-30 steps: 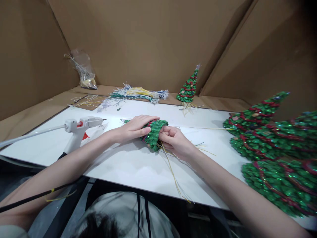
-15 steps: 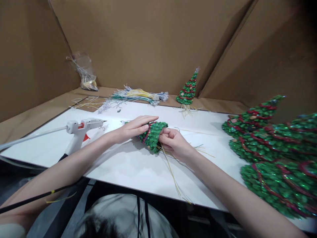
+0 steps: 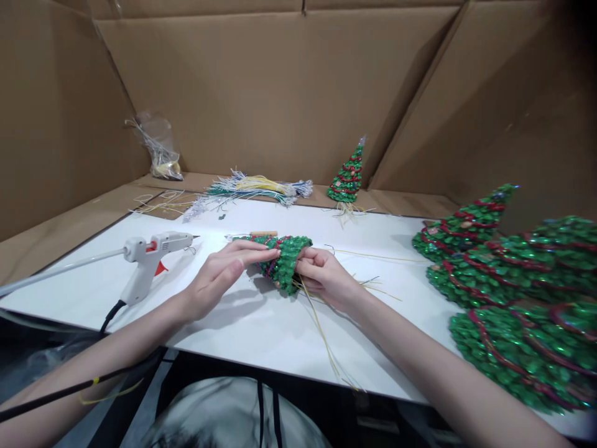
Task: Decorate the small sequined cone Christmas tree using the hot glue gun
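Observation:
A small green sequin cone tree (image 3: 284, 261) with red trim lies on its side on the white board (image 3: 261, 323), a thin wooden stick showing at its tip. My right hand (image 3: 326, 277) is closed on the tree's wide base, where yellow strands (image 3: 326, 336) trail out toward me. My left hand (image 3: 221, 274) has its fingers stretched out, fingertips touching the tree's side near the red band.
A white glue gun (image 3: 149, 255) with a cable stands left of my hands. Coloured strand bundles (image 3: 252, 185) and an upright small tree (image 3: 347, 177) sit at the back. Three larger green trees (image 3: 508, 280) lie at the right. Cardboard walls surround the board.
My left hand has slid back off the top of the tree and now only its fingertips touch the side. The right hand keeps its grip on the base.

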`<control>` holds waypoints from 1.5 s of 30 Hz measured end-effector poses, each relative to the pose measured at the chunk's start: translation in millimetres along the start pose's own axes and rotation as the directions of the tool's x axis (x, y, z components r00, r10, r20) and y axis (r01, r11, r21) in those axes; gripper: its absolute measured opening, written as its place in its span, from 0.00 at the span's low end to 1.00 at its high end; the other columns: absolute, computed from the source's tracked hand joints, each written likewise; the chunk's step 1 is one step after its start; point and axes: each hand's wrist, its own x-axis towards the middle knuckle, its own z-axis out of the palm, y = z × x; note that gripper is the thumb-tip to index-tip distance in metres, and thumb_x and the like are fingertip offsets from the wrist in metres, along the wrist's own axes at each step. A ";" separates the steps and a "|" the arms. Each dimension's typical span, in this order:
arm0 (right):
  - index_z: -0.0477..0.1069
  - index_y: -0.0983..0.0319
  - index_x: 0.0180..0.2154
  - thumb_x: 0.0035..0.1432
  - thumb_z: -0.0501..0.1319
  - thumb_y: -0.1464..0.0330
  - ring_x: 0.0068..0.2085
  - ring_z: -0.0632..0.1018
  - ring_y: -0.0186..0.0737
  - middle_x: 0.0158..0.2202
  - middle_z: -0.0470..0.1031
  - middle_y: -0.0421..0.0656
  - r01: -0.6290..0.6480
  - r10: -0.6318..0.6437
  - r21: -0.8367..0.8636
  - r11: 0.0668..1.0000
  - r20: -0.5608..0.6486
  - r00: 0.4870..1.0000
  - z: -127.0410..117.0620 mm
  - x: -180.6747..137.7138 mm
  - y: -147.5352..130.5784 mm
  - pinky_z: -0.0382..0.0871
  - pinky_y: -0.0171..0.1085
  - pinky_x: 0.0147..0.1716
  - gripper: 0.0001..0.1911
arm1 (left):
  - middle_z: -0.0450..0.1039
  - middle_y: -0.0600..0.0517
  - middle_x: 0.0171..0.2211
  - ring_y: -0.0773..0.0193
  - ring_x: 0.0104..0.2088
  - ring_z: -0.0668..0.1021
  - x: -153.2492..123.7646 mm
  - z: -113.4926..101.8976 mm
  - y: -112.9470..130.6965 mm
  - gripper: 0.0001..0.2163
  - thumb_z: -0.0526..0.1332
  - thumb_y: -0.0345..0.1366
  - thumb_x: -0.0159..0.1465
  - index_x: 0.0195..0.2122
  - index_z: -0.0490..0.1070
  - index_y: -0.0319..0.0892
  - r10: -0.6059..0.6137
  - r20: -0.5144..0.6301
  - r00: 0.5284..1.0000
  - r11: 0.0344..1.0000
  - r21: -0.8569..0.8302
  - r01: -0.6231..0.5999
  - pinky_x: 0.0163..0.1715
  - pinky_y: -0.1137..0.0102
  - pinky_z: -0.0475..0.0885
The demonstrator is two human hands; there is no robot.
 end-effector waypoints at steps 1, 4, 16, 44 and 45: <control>0.66 0.63 0.27 0.45 0.67 0.63 0.15 0.47 0.22 0.14 0.49 0.28 0.004 -0.004 0.006 1.000 0.003 1.000 -0.2 -0.4 -0.4 0.36 0.29 0.15 0.13 | 0.69 0.49 0.53 0.54 0.56 0.66 -1.2 0.3 -0.5 0.22 0.42 0.47 0.69 0.54 0.69 0.46 -0.003 0.002 1.000 1.000 -0.004 0.003 0.57 0.57 0.58; 0.63 0.63 0.23 0.47 0.65 0.66 0.15 0.47 0.22 0.14 0.47 0.29 0.013 -0.014 0.059 0.998 0.019 1.000 -1.0 -1.9 -2.6 0.36 0.30 0.15 0.12 | 0.69 0.50 0.54 0.54 0.57 0.64 -2.9 0.4 -1.8 0.22 0.42 0.46 0.69 0.56 0.67 0.47 -0.006 0.021 1.000 1.000 -0.013 0.006 0.58 0.57 0.56; 0.64 0.63 0.27 0.47 0.67 0.57 0.16 0.46 0.22 0.17 0.49 0.29 0.007 -0.008 0.015 1.000 0.021 1.000 1.5 -3.9 -1.5 0.35 0.30 0.14 0.18 | 0.67 0.46 0.56 0.52 0.60 0.61 -7.1 1.0 -3.7 0.25 0.41 0.50 0.68 0.58 0.64 0.42 -0.013 0.069 0.998 0.998 -0.055 0.017 0.60 0.56 0.53; 0.59 0.62 0.22 0.48 0.66 0.55 0.16 0.45 0.23 0.15 0.46 0.29 0.084 -0.085 -0.019 0.996 -0.010 0.996 7.2 -3.8 1.4 0.35 0.30 0.14 0.21 | 0.67 0.47 0.56 0.53 0.61 0.59 -8.3 -1.0 -6.8 0.25 0.43 0.49 0.69 0.63 0.54 0.44 -0.091 0.192 0.977 0.990 -0.091 0.110 0.59 0.58 0.42; 0.58 0.62 0.22 0.48 0.66 0.56 0.16 0.45 0.23 0.16 0.46 0.29 0.088 -0.088 -0.014 0.996 -0.011 0.996 7.3 -3.9 1.4 0.35 0.30 0.14 0.21 | 0.67 0.47 0.57 0.53 0.61 0.59 -8.2 -1.0 -7.8 0.25 0.43 0.49 0.68 0.63 0.54 0.45 -0.092 0.193 0.977 0.990 -0.088 0.110 0.59 0.58 0.42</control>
